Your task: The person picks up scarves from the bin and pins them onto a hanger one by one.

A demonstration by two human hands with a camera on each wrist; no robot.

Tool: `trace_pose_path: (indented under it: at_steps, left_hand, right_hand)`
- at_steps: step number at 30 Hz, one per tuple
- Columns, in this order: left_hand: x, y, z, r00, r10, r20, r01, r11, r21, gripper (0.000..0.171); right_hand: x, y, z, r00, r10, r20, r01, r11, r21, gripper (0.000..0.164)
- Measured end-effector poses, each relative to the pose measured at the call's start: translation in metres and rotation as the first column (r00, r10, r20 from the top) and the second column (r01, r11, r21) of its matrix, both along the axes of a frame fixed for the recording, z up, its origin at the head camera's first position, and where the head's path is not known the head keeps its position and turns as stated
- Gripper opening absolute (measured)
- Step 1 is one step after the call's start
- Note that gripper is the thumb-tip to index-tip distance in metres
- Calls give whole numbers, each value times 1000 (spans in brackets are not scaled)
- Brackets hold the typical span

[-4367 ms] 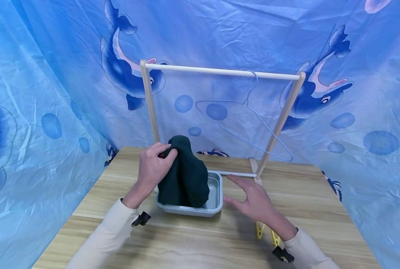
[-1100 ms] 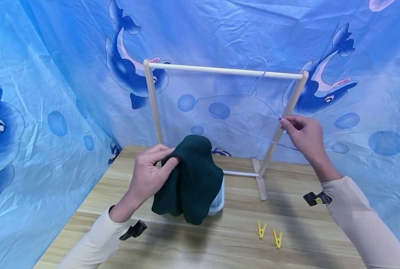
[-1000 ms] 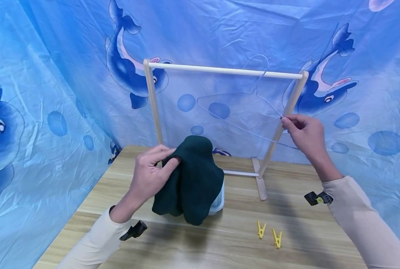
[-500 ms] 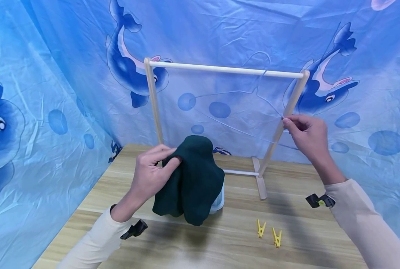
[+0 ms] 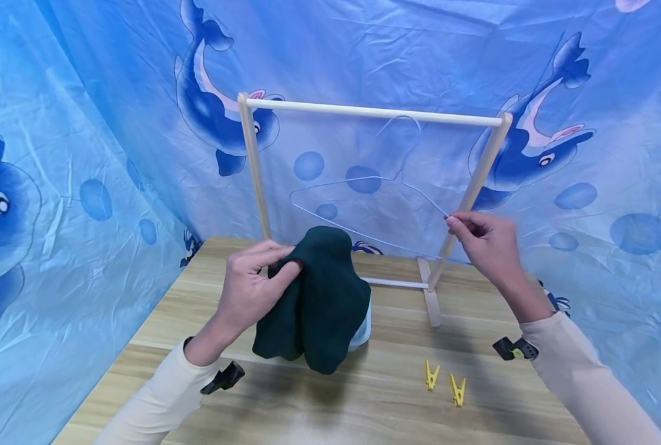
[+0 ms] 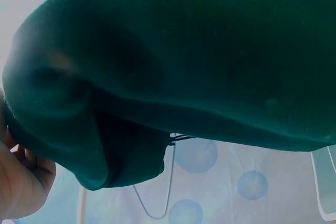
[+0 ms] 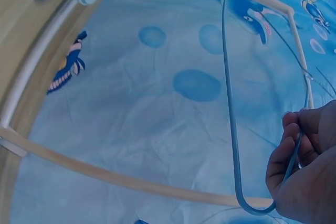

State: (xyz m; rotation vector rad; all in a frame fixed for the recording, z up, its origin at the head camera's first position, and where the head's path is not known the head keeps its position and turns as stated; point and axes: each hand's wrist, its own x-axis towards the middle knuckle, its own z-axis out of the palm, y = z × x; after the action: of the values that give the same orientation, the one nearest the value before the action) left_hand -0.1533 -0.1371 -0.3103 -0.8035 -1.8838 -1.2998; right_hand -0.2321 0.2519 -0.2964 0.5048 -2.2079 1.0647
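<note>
My left hand (image 5: 252,281) pinches a dark green garment (image 5: 333,296) near its upper left edge. The cloth hangs in folds in front of a pale blue plastic basin (image 5: 366,330) and hides most of it. In the left wrist view the garment (image 6: 210,61) fills much of the picture, with a dark fold showing underneath. On the other side, my right hand (image 5: 488,244) grips a thin blue wire hanger (image 7: 230,98) by its right shoulder, thumb against fingers. The hanger's hook lies just at and below the rack's top rod in the head view, and its frame bears no cloth.
A wooden rack with a white top rod (image 5: 364,111) stands at the back of the wood-grain table (image 5: 386,414). Two yellow clothespins (image 5: 432,376) lie at the front right. A blue dolphin-print curtain (image 5: 113,80) encloses the back and sides.
My right hand has taken hold of the hanger, lifted its hook above the rod, then brought it down and left, off the rod. My left hand has raised the garment from the basin.
</note>
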Motion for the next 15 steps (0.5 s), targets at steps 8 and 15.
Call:
trace_pose_path:
  at_steps: [8,15]
  left_hand:
    - [5,0,0,997,6,75,-5,1000,-12,15]
    - [5,0,6,993,10,120,-11,1000,8,15]
  right_hand:
    - [-2,-12,-17,999,48,-7,-48,999,-1,11]
    - [3,-25,-30,992,125,9,-125,992,10,11]
